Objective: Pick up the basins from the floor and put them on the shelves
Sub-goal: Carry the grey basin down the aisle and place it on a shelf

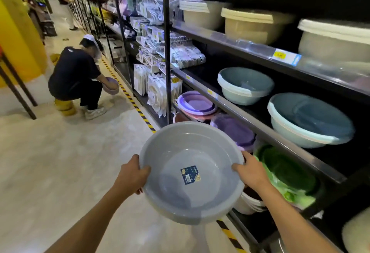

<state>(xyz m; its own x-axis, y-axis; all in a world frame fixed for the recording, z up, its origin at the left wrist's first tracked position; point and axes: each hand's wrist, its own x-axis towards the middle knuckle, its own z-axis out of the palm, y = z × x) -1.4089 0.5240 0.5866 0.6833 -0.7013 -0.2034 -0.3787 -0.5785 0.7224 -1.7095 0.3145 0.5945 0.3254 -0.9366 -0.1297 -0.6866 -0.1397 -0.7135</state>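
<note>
I hold a round grey basin (192, 148) with a blue label inside, up in front of me above the floor. My left hand (132, 174) grips its left rim and my right hand (250, 172) grips its right rim. The dark shelves (260, 126) run along the right. Their middle level carries two blue basins (246, 84) (310, 118). Cream basins (254, 24) sit on the level above. Purple basins (197, 104) and green basins (284, 168) fill the lower level just beyond the grey basin.
A person in black (78, 80) squats in the aisle ahead, holding a purple basin (112, 86). Yellow-black tape (140, 112) marks the floor along the shelf base. A yellow pillar (18, 32) stands at left. Packaged goods (152, 32) hang further down the shelving.
</note>
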